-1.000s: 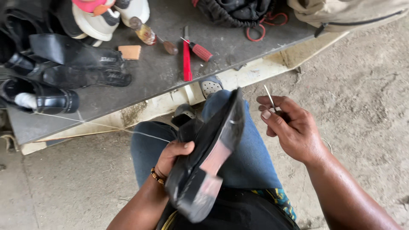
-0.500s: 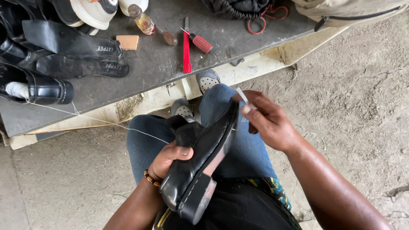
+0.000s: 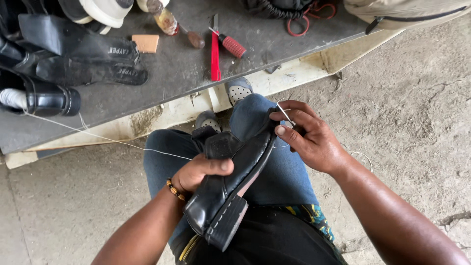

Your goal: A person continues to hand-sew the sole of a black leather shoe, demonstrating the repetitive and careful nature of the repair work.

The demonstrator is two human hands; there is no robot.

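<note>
Right hand (image 3: 314,142) pinches a thin needle (image 3: 284,114) at the shoe's (image 3: 230,191) toe end, fingers closed on it. Left hand (image 3: 201,172) grips the black shoe on the lap, sole facing right, its long axis running near-left to far-right, so the right hand is nearer the toe. White thread (image 3: 103,138) runs left toward the bench (image 3: 181,68); no containers visible.

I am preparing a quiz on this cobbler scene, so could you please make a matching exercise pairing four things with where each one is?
Things:
1. black shoe
2. needle
3. red-handled tool
4. white thread

Places:
A. lying on the grey bench top
B. pinched in the right hand
C. running from the bench to the lap
D. on the lap, gripped by the left hand

Pairs: 1-D, 2-B, 3-A, 4-C
</note>
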